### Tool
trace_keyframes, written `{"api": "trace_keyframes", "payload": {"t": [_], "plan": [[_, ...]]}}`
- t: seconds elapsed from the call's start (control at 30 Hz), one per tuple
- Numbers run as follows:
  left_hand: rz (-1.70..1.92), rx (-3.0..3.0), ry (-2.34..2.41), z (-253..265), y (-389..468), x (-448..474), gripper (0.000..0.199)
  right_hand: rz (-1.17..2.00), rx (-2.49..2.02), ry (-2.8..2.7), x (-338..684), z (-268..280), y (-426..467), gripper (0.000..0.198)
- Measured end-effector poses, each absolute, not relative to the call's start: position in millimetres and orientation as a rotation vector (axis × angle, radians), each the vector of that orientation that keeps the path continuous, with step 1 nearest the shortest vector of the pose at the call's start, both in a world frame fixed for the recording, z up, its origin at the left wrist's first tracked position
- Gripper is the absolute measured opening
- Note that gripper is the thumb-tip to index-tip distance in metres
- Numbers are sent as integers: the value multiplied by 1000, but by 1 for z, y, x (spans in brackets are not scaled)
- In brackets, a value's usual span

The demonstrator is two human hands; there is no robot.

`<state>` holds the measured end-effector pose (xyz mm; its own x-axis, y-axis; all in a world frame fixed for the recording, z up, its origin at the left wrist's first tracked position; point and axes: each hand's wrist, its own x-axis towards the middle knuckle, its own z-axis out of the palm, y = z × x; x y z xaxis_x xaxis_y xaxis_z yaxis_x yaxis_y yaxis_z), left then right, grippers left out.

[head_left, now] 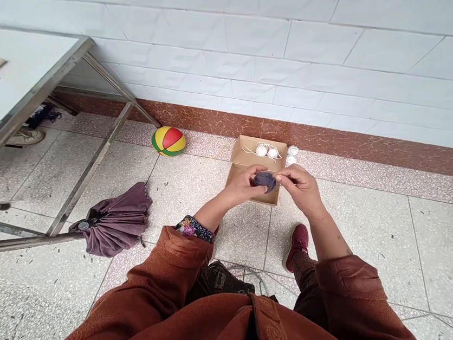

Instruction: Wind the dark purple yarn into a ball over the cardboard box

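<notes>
A pale tiled wall point(305, 53) with a reddish-brown skirting point(375, 152) rises behind a speckled tile floor point(350, 233). At the left stands a metal-framed table point(27, 82) with a pale top. The person's rust-brown coat point(208, 331) fills the bottom, its sleeves ending short of the wrists. On the floor, a gathered purple umbrella point(122, 221) lies against the table's lower rail. In front of the person, an open cardboard box point(271, 198) sits near the skirting, its lid point(239, 150) raised on the wall side. A ball point(168, 141) in yellow, red and green rests near the skirting, to the left of the box. Over the box, the left hand point(243, 185) has its fingers curved round the dark yarn ball point(265, 182), holding it, while the right hand point(298, 188) has thumb and forefinger pinched narrow at the yarn's right edge; whether a strand runs between them is too small to tell. Two white yarn balls point(261, 150) with loose pale strands lie at the lid, and two smaller white balls point(291, 160) sit just beside the box on its right.
</notes>
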<state>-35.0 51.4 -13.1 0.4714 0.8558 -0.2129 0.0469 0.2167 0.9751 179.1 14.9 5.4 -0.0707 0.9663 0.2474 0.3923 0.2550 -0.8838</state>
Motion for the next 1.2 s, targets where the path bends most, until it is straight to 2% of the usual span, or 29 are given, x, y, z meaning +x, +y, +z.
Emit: {"api": "trace_keyframes", "payload": {"t": [0.1, 0.17, 0.47, 0.67, 0.8, 0.93, 1.03, 1.1, 1.2], "plan": [[562, 1105, 771, -8, 45, -35, 73, 724, -1397, -1516, 183, -4, 21, 29], [533, 1023, 669, -3, 42, -35, 74, 735, -1446, -1479, 182, -11, 23, 29], [725, 767, 598, -4, 50, -36, 59, 866, -1438, -1693, 170, -25, 20, 18], [835, 1114, 962, -14, 63, -40, 51, 1081, -1035, -1925, 166, -3, 11, 23], [850, 1479, 1110, -16, 62, -39, 48, 995, -1075, -1731, 172, 7, 10, 24], [629, 1363, 859, -11, 53, -38, 72, 782, -1277, -1513, 181, 1, 16, 26], [523, 1195, 615, -4, 47, -37, 86, 763, -1362, -1461, 182, -7, 20, 26], [522, 1092, 517, -2, 45, -37, 81, 802, -1375, -1494, 179, -13, 20, 26], [571, 948, 499, -1, 43, -37, 65, 817, -1406, -1578, 174, -22, 20, 23]]}}
